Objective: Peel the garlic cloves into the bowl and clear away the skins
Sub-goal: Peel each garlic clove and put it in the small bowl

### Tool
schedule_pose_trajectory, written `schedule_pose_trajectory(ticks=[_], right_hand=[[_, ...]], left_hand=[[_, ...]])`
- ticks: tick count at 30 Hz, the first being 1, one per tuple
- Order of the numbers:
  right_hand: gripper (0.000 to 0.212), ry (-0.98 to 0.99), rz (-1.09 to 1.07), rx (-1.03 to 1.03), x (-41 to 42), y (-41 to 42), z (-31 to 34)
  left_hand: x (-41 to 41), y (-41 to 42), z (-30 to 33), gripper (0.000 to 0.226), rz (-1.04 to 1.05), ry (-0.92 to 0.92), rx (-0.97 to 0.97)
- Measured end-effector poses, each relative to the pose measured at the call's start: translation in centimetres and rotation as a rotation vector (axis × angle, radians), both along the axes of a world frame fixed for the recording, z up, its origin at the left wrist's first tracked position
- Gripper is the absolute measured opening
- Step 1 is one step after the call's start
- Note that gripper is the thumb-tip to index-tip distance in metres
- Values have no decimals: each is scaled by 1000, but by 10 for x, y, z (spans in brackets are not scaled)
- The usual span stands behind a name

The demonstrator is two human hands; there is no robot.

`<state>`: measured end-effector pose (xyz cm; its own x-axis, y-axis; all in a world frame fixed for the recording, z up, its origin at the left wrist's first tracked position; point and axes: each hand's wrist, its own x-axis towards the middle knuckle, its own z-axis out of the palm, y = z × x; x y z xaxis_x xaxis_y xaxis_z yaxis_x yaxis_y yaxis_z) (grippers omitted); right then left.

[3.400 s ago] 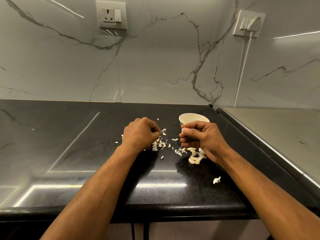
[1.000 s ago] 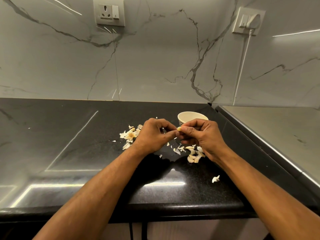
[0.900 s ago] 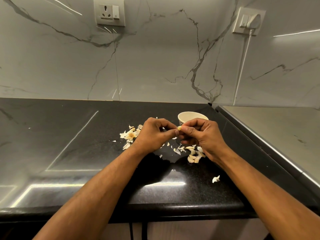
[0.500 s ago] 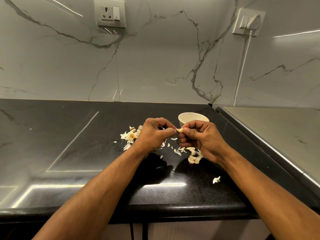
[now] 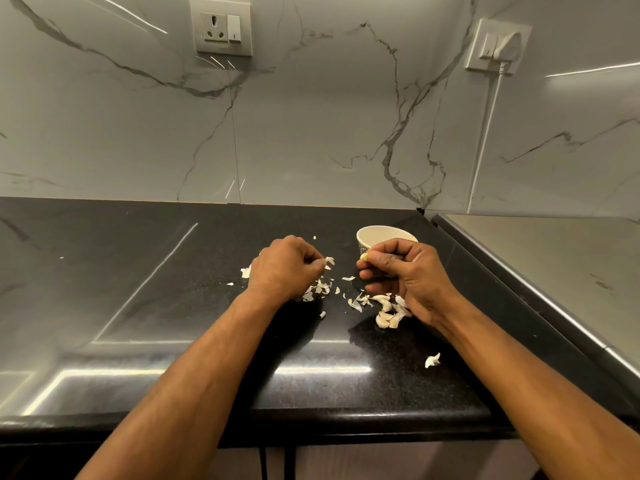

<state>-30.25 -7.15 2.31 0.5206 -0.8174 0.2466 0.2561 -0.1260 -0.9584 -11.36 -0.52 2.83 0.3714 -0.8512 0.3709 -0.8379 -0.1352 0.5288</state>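
Observation:
My right hand pinches a small pale garlic clove between thumb and forefinger, just in front of the cream bowl. My left hand has its fingers curled and pinches a strip of white skin at its fingertips, low over the counter. Loose skins lie scattered under and between the hands. A heap of unpeeled cloves sits by my right wrist. The bowl's inside is hidden.
The black counter runs left, with its front edge near my elbows. A single skin scrap lies near the right forearm. A steel surface adjoins on the right. A white cable hangs from the wall plug.
The hands were joined on the clove and have come apart. My left hand moved left and down with a piece of skin, while my right hand keeps the clove.

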Motion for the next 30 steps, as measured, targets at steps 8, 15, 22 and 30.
schedule_pose_trajectory(ticks=[8, 15, 22, 30], right_hand=[[3, 15, -54, -10, 0, -1, -2], [6, 64, -86, -48, 2, -2, -3], [7, 143, -105, -150, 1, -2, -6], [6, 144, -118, -228, 2, 0, -6]], left_hand=[[4, 1, 2, 19, 82, -61, 20], [-3, -4, -2, 12, -172, 32, -111], [-16, -2, -7, 7, -415, 134, -204], [-18, -1, -7, 6, -432, 198, -188]])
